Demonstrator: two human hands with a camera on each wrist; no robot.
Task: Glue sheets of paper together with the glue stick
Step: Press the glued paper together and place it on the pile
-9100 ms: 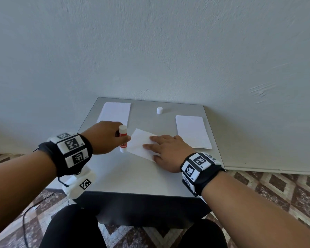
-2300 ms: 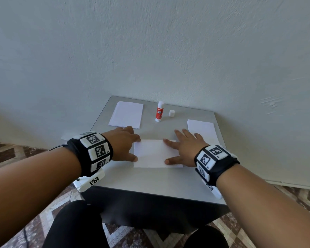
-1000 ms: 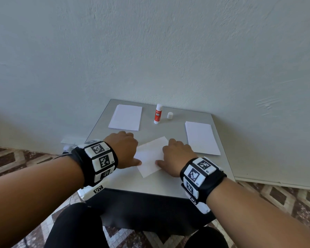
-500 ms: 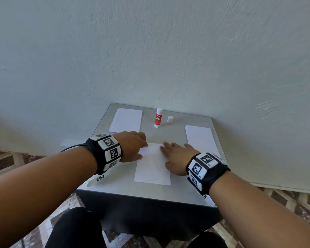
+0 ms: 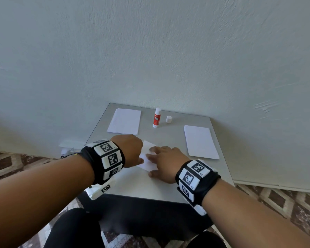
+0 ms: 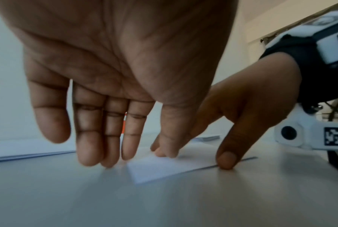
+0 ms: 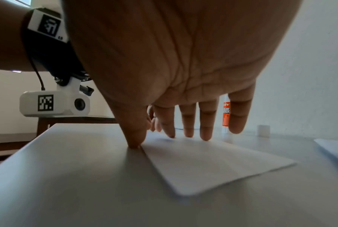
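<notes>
Against a pale wall, the grey table (image 5: pixel 136 183) carries the glued sheets (image 5: pixel 148 162), lying skewed at its centre under both hands. Left hand (image 5: pixel 128 149) and right hand (image 5: pixel 166 163) press with straight fingers, grasping nothing; the uncapped glue stick (image 5: pixel 157 117) stands well behind. Judged step: pressing the bond; next, squaring the edges needs even pressure

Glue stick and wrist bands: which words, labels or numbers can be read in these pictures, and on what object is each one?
"GLUE STICK": on the glue stick; first letter partly hidden behind a finger.
Brand line above it: too blurred to read.
Wrist bands: square black-and-white code markers; the small digits beside them are too small to read.
</notes>
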